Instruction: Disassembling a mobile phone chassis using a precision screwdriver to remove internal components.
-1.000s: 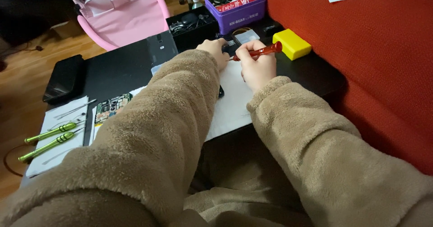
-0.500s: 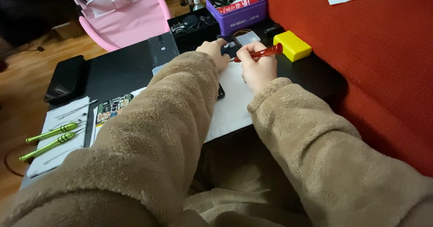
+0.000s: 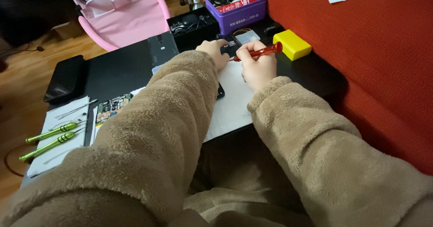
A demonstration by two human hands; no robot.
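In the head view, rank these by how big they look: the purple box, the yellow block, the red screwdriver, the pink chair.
1. pink chair, largest, though cut off by the frame's top edge.
2. purple box.
3. yellow block and red screwdriver in the right hand: too alike to rank; the screwdriver is longer but thin.

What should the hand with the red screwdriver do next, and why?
Probably keep the tip down and turn the red screwdriver gently. The right hand holds it like a pen, its tip pointing down towards the left hand. The left hand rests on the table beside it, seemingly steadying something small, though I cannot make out what. The two green screwdrivers lie far off, unused.
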